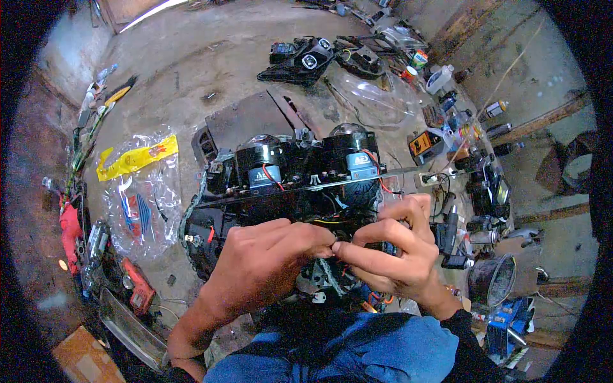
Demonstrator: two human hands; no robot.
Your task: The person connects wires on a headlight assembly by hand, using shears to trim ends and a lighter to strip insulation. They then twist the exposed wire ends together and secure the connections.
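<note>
- Both the left hand [265, 258] and right hand [402, 252] bend inward, meeting at the tips; what they pinch, if anything, I cannot tell.
- Black lamp assembly [268, 205] lies under and just beyond them, bearing two round projectors [255, 155].
- Clear plastic bag [165, 214] lies left, on the floor [185, 73].
- Farther off: another lamp [300, 62].

Clear plastic bag [159, 207] with yellow strip [137, 158] is spread on floor [191, 70], left; red tool [139, 291] is laid lower left. Along right wall [517, 67], orange-and-black box [426, 145], white bottle [440, 78] and dark round container [493, 282] are scattered; blue object [504, 332] is set bottom right.
</note>
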